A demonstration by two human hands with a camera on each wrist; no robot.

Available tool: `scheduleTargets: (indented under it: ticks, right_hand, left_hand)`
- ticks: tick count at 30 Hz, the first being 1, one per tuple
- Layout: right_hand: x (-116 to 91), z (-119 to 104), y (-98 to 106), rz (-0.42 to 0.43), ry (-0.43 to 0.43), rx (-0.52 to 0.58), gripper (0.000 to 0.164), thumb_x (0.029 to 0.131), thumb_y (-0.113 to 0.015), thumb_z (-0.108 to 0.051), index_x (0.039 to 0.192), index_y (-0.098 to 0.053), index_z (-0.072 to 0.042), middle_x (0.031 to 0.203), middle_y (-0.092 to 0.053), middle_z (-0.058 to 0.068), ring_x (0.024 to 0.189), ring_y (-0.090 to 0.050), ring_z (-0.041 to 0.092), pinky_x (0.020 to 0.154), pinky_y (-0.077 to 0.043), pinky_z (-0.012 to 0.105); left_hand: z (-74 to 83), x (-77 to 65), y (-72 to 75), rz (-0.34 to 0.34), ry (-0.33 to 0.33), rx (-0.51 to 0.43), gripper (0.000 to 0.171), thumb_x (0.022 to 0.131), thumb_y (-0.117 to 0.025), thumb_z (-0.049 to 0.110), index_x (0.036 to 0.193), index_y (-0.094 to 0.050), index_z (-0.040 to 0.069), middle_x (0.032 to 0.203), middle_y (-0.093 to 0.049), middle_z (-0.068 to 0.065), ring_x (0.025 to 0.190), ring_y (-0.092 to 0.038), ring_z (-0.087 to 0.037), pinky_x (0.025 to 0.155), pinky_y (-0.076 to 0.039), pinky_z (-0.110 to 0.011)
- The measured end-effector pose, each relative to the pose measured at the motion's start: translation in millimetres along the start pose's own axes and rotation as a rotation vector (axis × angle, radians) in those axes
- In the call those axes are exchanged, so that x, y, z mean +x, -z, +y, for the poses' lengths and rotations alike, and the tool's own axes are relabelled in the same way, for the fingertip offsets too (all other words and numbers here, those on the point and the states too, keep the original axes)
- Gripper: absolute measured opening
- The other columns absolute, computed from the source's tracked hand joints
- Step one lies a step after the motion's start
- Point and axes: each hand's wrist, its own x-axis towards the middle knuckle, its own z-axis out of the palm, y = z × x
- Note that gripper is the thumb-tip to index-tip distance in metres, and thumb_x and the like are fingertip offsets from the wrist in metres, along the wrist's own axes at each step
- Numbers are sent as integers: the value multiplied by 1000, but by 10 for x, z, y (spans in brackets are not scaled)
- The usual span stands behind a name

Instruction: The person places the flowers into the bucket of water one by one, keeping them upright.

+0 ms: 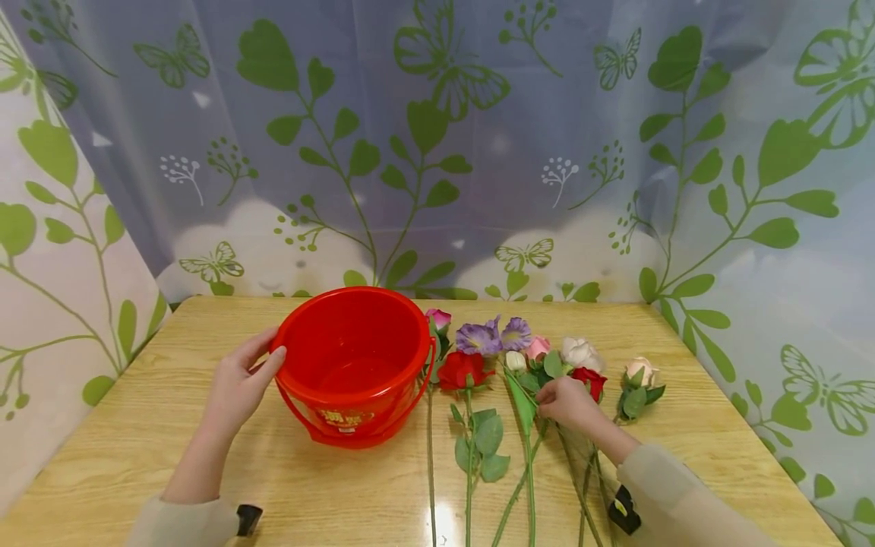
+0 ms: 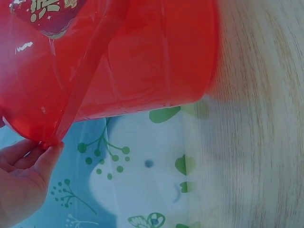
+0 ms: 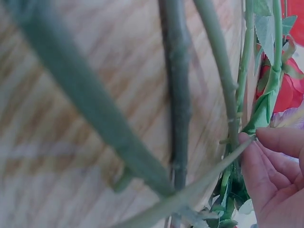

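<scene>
A red plastic bucket (image 1: 355,403) stands upright on the table, left of the flowers, its mouth toward me and its handle hanging down the front. My left hand (image 1: 239,380) grips its left rim, thumb at the edge. In the left wrist view the fingertips (image 2: 53,151) pinch the rim where the handle joins. Among the flowers, my right hand (image 1: 570,403) pinches a thin green stem (image 3: 209,175) between thumb and forefinger; which bloom it carries cannot be told. Close by are a red rose (image 1: 589,380), a white rose (image 1: 581,353) and a pink rose (image 1: 538,347).
Between bucket and right hand lie a red rose (image 1: 465,371), purple flowers (image 1: 481,338), a magenta bloom (image 1: 440,317) and a white bud (image 1: 516,361), stems toward me. A peach rose (image 1: 641,372) lies far right. A patterned curtain (image 1: 437,190) hangs behind the wooden table (image 1: 328,494).
</scene>
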Motion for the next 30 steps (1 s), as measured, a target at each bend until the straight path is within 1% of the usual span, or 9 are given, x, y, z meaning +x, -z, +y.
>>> scheduleTargets:
  ticks: [7, 10, 11, 14, 17, 18, 21, 26, 30]
  right_hand:
    - [9, -25, 14, -12, -25, 3, 9, 75, -65, -1, 83, -66, 3, 73, -61, 5, 67, -58, 19, 56, -48, 31]
    - [34, 41, 4, -19, 5, 14, 7, 75, -66, -3, 82, -66, 0, 72, -61, 3, 66, -57, 17, 56, -48, 31]
    - [53, 96, -9, -14, 55, 21, 6, 76, -66, -6, 80, -67, -1, 71, -60, 2, 64, -56, 14, 53, -47, 29]
    - [59, 136, -17, -14, 92, 23, 6, 76, -66, -7, 80, -67, -2, 70, -60, 1, 63, -55, 13, 53, -47, 29]
    - [28, 87, -1, -7, 74, 32, 7, 76, -65, -4, 81, -67, 0, 71, -61, 2, 63, -56, 15, 53, -47, 29]
    - [1, 33, 15, -12, 34, 26, 9, 75, -65, -2, 83, -67, 2, 72, -61, 4, 65, -56, 17, 55, -48, 31]
    - [-45, -38, 33, -3, 8, 30, 10, 76, -64, 0, 85, -67, 3, 73, -62, 5, 65, -57, 18, 55, -47, 30]
    - [-65, -45, 36, 1, 2, 54, 12, 77, -63, 0, 88, -66, 5, 76, -62, 6, 66, -57, 18, 55, -48, 30]
    - [-69, -42, 47, 15, -13, 107, 12, 78, -61, 1, 88, -66, 5, 76, -62, 7, 66, -58, 18, 56, -49, 30]
  left_hand:
    - [11, -15, 1, 2, 1, -4, 40, 88, -54, 11, 122, -47, -9, 119, -50, -24, 109, -46, -35, 76, -42, -22]
    - [15, -17, 0, 0, 1, -5, 40, 88, -54, 12, 122, -47, -9, 119, -50, -25, 108, -47, -35, 77, -42, -24]
    - [15, -18, 0, 0, 0, -5, 40, 89, -54, 12, 122, -47, -9, 119, -50, -25, 108, -47, -35, 77, -42, -24]
    - [8, -17, 2, -1, -3, 5, 40, 89, -53, 14, 122, -47, -9, 119, -50, -24, 109, -47, -35, 76, -42, -22]
    - [-4, -10, 4, -1, -8, 17, 41, 89, -53, 15, 122, -47, -9, 119, -50, -24, 109, -46, -35, 76, -42, -20]
    - [-8, -9, 5, -1, -7, 19, 42, 89, -53, 16, 122, -47, -9, 119, -50, -24, 109, -46, -35, 76, -42, -21]
    - [-16, -7, 4, -2, -6, 25, 42, 89, -53, 16, 122, -47, -9, 119, -50, -24, 109, -46, -34, 76, -42, -22]
    - [-16, -8, 4, -2, -6, 31, 42, 89, -53, 16, 122, -47, -9, 119, -50, -24, 109, -46, -34, 77, -42, -24]
    - [-10, -8, 4, -1, -7, 26, 40, 89, -53, 14, 122, -47, -9, 118, -50, -23, 109, -46, -34, 77, -42, -22]
